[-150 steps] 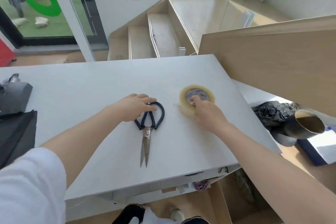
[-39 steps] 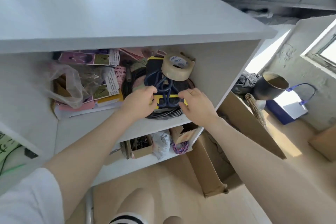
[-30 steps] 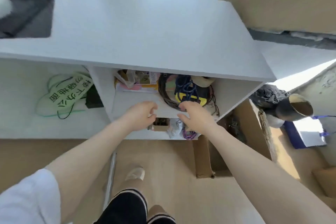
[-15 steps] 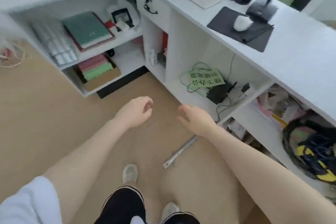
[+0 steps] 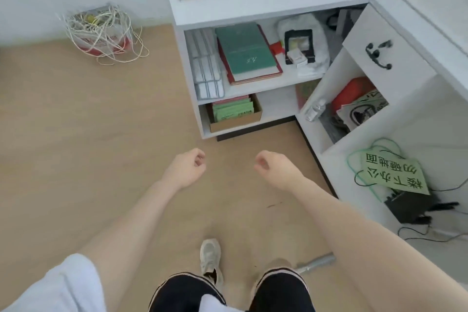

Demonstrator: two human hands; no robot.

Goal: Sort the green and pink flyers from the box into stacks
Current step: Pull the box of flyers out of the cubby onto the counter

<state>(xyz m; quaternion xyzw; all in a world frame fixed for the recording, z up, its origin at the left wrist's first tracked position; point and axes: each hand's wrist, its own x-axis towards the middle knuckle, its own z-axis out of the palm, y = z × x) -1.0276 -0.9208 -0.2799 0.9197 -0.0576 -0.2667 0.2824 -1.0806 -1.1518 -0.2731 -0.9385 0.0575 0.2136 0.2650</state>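
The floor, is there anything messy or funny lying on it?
Yes. A tangle of white wires sprawls loose by the wall, spilling over a red and white thing underneath. A metal bar lies alone on the floor near the person's feet. The box of flyers sits tidy on the bottom shelf.

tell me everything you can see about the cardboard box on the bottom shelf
The box is brown cardboard, open-topped and shallow, sitting at the left of the white cabinet's bottom shelf. It holds upright flyers: green flyers at the front, pink flyers behind. Neither hand touches it; it looks intact, angled slightly to the shelf edge.
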